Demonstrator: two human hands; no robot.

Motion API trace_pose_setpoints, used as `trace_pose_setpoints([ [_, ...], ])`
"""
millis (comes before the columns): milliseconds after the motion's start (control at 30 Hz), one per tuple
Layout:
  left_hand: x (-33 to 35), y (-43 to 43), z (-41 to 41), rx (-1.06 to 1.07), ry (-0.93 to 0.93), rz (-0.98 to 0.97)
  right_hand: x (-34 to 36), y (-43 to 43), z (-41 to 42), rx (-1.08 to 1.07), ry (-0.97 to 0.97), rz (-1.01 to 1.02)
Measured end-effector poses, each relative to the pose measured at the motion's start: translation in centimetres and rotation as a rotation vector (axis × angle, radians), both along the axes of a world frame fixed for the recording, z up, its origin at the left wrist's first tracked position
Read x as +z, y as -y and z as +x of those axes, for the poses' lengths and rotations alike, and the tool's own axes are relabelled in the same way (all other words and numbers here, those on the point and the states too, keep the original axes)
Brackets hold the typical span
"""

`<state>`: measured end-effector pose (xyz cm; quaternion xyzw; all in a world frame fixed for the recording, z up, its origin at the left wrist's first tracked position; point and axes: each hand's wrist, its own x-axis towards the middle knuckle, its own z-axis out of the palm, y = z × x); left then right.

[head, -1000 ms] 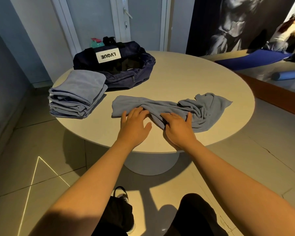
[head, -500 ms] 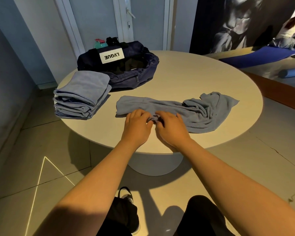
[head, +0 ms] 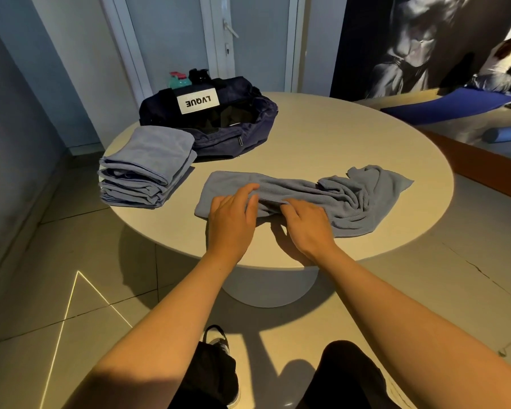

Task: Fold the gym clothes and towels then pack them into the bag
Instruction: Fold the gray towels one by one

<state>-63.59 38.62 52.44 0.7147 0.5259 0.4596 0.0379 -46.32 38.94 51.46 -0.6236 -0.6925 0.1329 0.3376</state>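
A crumpled grey-blue towel lies stretched left to right across the near half of the round beige table. My left hand holds a fold near the towel's left end, fingers over it and thumb against it. Just to its right, my right hand pinches the towel's near edge with curled fingers. The towel's right end is bunched in wrinkles. A stack of folded grey-blue towels sits at the table's left edge. Behind the stack, a dark navy gym bag with a white label stands unzipped.
A teal bottle with a pink cap stands behind the bag. Beyond the table are a white door and a dark wall poster. A mirror at the right reflects a blue mat. My legs and one shoe show below the table edge.
Both hands went from lying flat on the towel to drawing together and pinching its near edge. They now sit slightly apart again, holding a fold.
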Motion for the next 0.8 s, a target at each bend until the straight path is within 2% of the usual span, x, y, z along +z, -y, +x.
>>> trace_pose_setpoints([
  [67, 0.2, 0.0, -0.2, -0.016, -0.01, -0.058, 0.1, 0.0, 0.1, -0.014, 0.018, -0.004],
  [167, -0.5, -0.3, -1.0, -0.038, -0.245, 0.002, 0.4, 0.0, 0.3, -0.044, 0.023, -0.001],
  [233, -1.0, -0.5, -1.7, -0.024, -0.291, -0.025, 0.4, 0.1, 0.2, -0.052, 0.03, -0.002],
  [400, 0.7, -0.3, -3.3, 0.041, 0.129, -0.163, 0.5, 0.3, -0.1, 0.007, 0.142, -0.053],
  [467, 2.0, 0.1, -3.9, 0.088, 0.315, -0.145, 0.6, 0.3, -0.2, 0.028, 0.172, -0.073],
  [533, 3.0, 0.7, -4.4, 0.117, 0.38, -0.063, 0.5, 0.4, -0.3, 0.058, 0.21, -0.067],
  [600, 3.7, 1.2, -4.5, 0.099, 0.253, -0.047, 0.5, 0.6, -0.3, 0.102, 0.199, -0.051],
  [700, 4.0, 1.4, -4.1, 0.144, -0.094, -0.164, 0.4, 0.7, -0.1, 0.123, 0.137, -0.024],
  [800, 3.6, 1.1, -3.0, 0.199, -0.28, -0.197, -0.1, 0.5, -0.3, 0.094, 0.225, 0.052],
])
